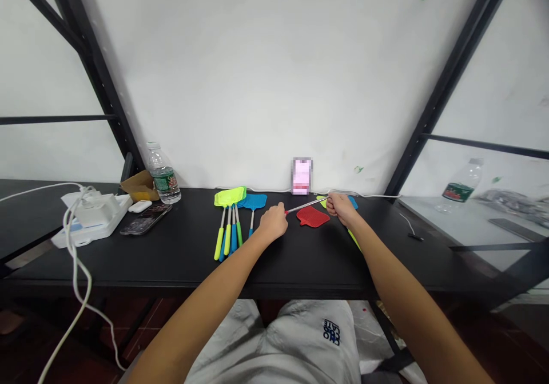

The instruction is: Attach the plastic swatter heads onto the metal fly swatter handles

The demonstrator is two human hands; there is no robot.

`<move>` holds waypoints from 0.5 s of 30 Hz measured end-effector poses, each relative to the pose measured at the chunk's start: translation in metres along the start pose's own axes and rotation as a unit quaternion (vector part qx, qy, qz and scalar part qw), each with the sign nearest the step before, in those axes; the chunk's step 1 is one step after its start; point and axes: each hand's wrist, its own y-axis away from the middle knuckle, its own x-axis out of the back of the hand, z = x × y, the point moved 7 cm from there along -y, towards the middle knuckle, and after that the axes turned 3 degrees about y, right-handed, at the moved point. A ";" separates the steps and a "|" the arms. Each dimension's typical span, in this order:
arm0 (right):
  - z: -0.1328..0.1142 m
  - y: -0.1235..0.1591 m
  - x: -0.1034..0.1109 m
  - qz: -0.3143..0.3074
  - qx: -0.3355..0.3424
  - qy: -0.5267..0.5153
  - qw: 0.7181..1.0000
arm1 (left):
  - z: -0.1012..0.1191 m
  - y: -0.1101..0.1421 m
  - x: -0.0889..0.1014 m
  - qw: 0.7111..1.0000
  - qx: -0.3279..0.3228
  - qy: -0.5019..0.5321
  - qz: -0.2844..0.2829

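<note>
Bare forearms (210,304) over the black bench (300,266), metal rod (306,205) held between
Left hand (274,222), grip clenched round its red end (287,212); right hand (338,206), grip pinching the other; red swatter head (314,217) just beside

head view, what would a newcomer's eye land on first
Probably the bright yellow and blue flyswatters, bunched on the black tabletop beside the left hand. Next, the metal rod held between it and the right hand, near a red swatter head. Behind, a pink screen stands against the wall.
</note>
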 end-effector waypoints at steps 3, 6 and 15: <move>0.000 0.001 -0.001 -0.003 0.001 -0.002 1.000 | 0.001 0.000 0.000 1.000 -0.005 -0.001 0.000; 0.000 0.001 -0.003 -0.007 -0.002 -0.004 1.000 | 0.000 0.000 0.000 1.000 -0.005 -0.003 0.006; 0.003 0.001 0.002 -0.024 -0.066 -0.031 0.997 | 0.011 -0.003 0.001 0.988 -0.120 0.095 0.021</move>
